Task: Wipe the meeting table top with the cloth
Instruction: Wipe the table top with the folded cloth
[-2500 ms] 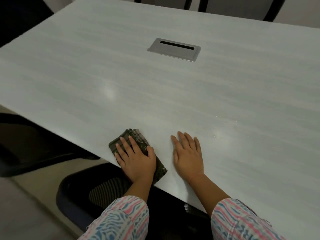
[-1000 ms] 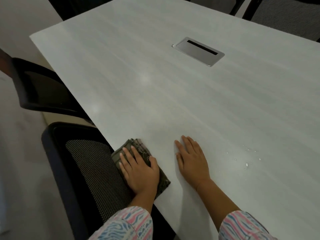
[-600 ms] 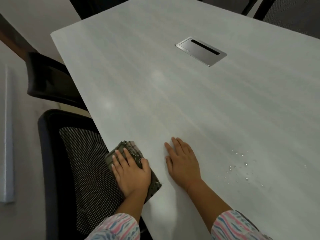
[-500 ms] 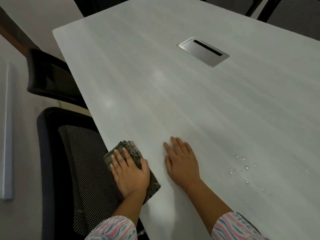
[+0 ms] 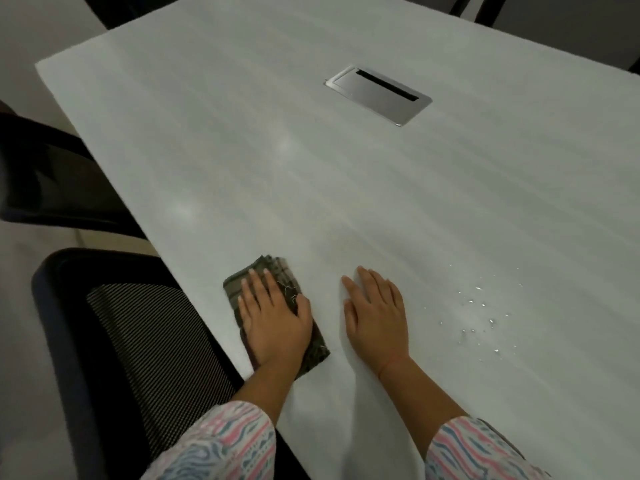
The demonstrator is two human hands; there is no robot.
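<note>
While the folded dark green patterned cloth (image 5: 274, 272) is pressed flat by the left edge of the pale grey wooden meeting table top (image 5: 346, 202), it is partly covered by the left hand (image 5: 273, 320), fingers straight and close together. The right hand (image 5: 375, 317) is laid flat on the bare surface just beside the cloth, fingers straight too. Small water drops (image 5: 481, 313) are seen right of that hand. A silver metal cable slot (image 5: 377, 95) is set well apart, near the middle. A black mesh chair (image 5: 138, 341) is parked at the left edge.

Dim room. A black mesh-backed chair (image 5: 145, 341) stands close on the left, a second dark chair (image 5: 45, 174) beyond it, on pale floor (image 5: 17, 341).
</note>
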